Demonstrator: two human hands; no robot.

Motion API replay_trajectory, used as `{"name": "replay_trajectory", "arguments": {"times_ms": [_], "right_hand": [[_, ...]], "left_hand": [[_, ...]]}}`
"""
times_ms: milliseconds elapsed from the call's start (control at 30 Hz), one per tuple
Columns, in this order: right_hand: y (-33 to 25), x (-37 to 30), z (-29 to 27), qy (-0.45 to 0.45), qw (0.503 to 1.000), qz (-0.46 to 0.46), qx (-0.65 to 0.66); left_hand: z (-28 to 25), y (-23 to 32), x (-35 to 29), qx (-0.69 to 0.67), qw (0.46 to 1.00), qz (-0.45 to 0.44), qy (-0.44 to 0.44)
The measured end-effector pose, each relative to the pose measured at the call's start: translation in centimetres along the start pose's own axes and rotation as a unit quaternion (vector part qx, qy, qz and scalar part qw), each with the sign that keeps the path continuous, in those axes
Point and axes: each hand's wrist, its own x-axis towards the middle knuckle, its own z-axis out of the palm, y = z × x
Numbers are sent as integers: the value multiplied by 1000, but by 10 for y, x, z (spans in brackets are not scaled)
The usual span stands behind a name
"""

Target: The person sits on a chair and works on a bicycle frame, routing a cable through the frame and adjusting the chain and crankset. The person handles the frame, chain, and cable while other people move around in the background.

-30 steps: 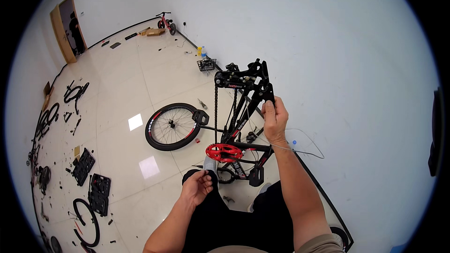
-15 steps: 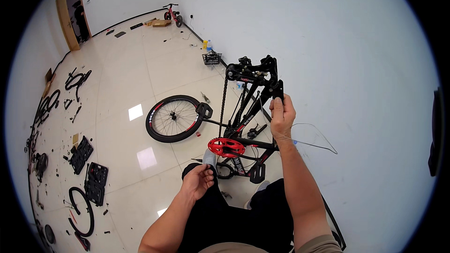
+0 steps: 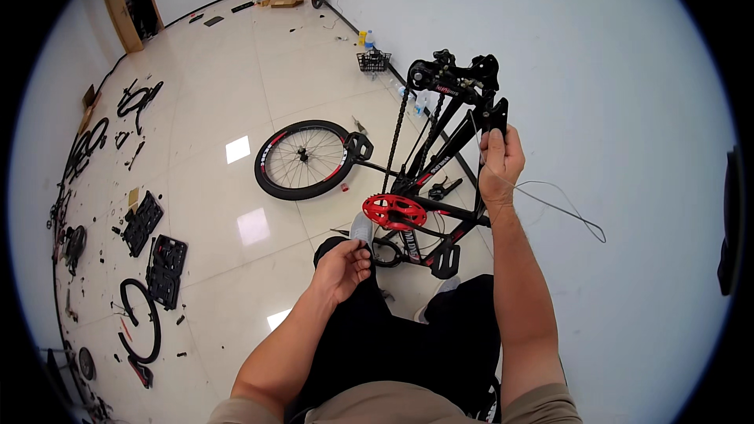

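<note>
Clearly, the bicycle frame (image 3: 437, 169) is gripped at its raised end by the right hand (image 3: 501, 165), the nearer of the two, with the thumb pressed on a black end plate (image 3: 494, 115) and the fingers wrapped behind. From that hand, the frame is stretched downward and to the left, its long axis slanted between the end plate and the red chainring (image 3: 394, 212), close to the right edge of the floor (image 3: 212, 267), where the wall (image 3: 628, 110) is met. The left hand (image 3: 342, 268) is held over the left trouser leg (image 3: 365, 312), just beside the chainring as seen from above; its fingers are curled, but whether anything thin is pinched between them cannot be told. The black tubing is marked with red accents and pale lettering, a dark chain (image 3: 396, 141) is strung from the chainring up to the derailleur (image 3: 444, 78), and a black pedal (image 3: 445, 259) is carried below. By the right wrist, a thin grey cable (image 3: 577, 213) is looped out before the wall, while a black-tyred wheel (image 3: 304, 155) is laid flat on the floor, left of the frame.
</note>
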Motion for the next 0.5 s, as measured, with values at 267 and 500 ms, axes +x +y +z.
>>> {"name": "replay_trajectory", "arguments": {"times_ms": [267, 500], "right_hand": [[9, 0, -2, -5, 1000, -12, -24], [3, 0, 0, 4, 1000, -20, -23]], "left_hand": [[-4, -1, 1, 8, 1000, 1, -10], [-3, 0, 2, 2, 1000, -1, -7]]}}
